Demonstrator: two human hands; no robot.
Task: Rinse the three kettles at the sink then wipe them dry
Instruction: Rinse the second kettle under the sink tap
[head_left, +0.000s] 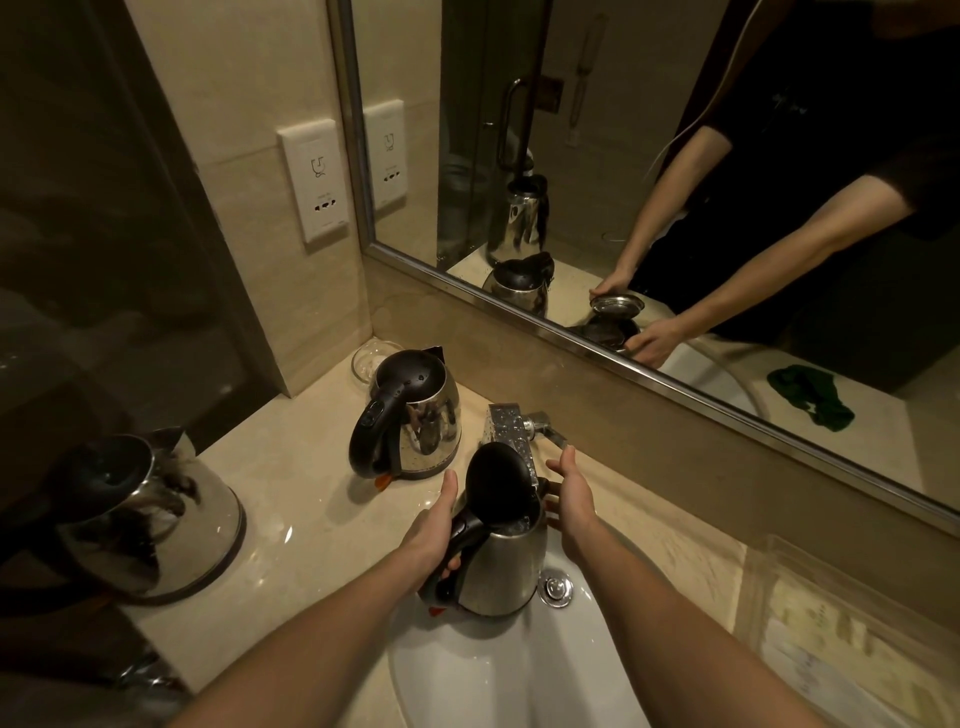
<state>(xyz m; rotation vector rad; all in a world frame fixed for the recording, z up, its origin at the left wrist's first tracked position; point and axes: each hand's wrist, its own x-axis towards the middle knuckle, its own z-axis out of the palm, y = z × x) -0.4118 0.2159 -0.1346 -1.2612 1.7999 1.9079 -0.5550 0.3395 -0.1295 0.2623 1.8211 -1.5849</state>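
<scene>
1. Rinsing is the step in hand: one kettle (501, 571) is held over the back rim of the sink (493, 675), its lid (498, 488) hinged open and its mouth just below the tap (511, 431).
2. The left hand (439, 530) grips the kettle's black handle, fingers curled round it.
3. The right hand (574, 499) is wide, fingers straight, just beside the kettle's spout side; contact cannot be confirmed.
4. Running water cannot be confirmed.
5. A second kettle (415, 415) stands near the back-left corner of the worktop (301, 467), lid closed. A third kettle (150, 514) stands at the left edge, nearer the front.
6. Judgement: the task is at an early stage, with no wiping under way.
7. Judgement: the next move calls for the free hand to work the tap or steady the body while the kettle is swirled and emptied into the sink.
</scene>
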